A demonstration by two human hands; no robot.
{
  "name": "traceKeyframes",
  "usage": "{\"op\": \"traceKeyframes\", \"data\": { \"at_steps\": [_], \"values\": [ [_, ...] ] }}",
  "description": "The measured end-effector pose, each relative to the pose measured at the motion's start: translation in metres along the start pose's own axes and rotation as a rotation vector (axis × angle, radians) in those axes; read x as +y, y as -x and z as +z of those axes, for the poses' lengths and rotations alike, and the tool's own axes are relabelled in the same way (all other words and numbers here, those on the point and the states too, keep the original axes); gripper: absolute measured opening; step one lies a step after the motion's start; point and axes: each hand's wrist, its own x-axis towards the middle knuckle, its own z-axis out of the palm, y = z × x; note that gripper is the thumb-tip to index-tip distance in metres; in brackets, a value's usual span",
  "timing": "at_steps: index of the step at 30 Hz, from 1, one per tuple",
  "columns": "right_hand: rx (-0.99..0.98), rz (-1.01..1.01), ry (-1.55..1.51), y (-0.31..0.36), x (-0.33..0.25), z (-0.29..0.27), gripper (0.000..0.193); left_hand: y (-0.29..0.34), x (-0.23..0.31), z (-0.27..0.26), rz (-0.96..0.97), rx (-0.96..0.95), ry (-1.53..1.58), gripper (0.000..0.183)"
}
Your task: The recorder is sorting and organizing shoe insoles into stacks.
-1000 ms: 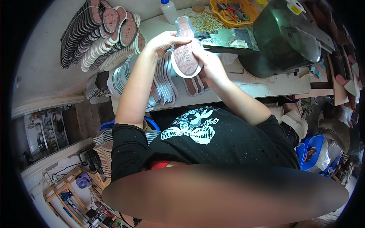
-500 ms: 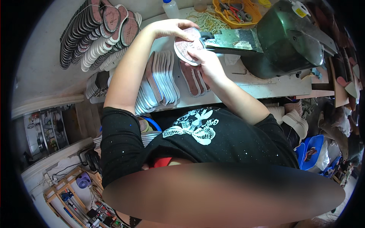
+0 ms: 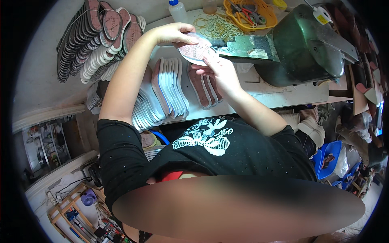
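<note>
Near the top centre of the frame, a person in a black short-sleeved shirt with a white bow print (image 3: 204, 141) is holding up a pinkish-brown shoe sole with a pale rim (image 3: 194, 47). The bare left hand (image 3: 172, 34) is grasping it at its upper-left side, the thumb lying across the brown face, and the bare right hand (image 3: 224, 73) is grasping its lower-right side, the thumb pressing on top and some fingers curling beneath. The sole's right end is sitting at the dark tip of a green metal machine with a long flat arm (image 3: 306, 50); I'm not able to tell whether the two are touching. Below the hands, a row of brown soles with white edges (image 3: 199, 87) is resting on the white counter (image 3: 239, 101), and left of it a leaning stack of grey-white soles (image 3: 172, 87) is spreading toward the near edge. Bundles of brown-topped soles tied with string (image 3: 91, 24) are filling the upper left of the frame. Along the top, a translucent bottle with a blue cap (image 3: 178, 13) is standing beside a tangle of pale yellow loops (image 3: 216, 28), and a yellow plastic basket (image 3: 259, 28) is holding red-handled tools. An L-shaped metal rod (image 3: 253, 81) is lying right of centre, below the machine's arm.
</note>
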Motion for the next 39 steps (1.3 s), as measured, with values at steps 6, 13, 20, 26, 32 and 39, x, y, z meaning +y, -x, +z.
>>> {"op": "traceKeyframes", "data": {
  "at_steps": [6, 13, 20, 26, 32, 39],
  "values": [
    [-0.003, 0.046, -0.098, -0.003, -0.007, -0.003, 0.038, 0.020, -0.006, 0.024, 0.015, 0.163, 0.169, 0.026],
    [0.093, 0.038, -0.082, -0.004, -0.006, -0.002, 0.037, 0.038, -0.009, 0.044, 0.011, 0.295, 0.045, 0.030],
    [0.097, 0.088, -0.015, -0.003, -0.011, -0.002, 0.029, 0.042, -0.020, 0.050, -0.074, 0.424, -0.259, 0.037],
    [0.116, 0.090, 0.000, -0.002, -0.011, -0.007, 0.026, 0.047, -0.014, 0.075, -0.145, 0.545, -0.054, 0.046],
    [0.011, -0.064, 0.269, 0.014, -0.009, -0.009, 0.027, 0.048, 0.004, 0.098, -0.194, 0.590, 0.015, 0.052],
    [-0.021, -0.023, 0.538, 0.013, 0.009, -0.020, 0.036, 0.048, 0.008, 0.105, -0.194, 0.538, 0.041, 0.064]
  ]
}}
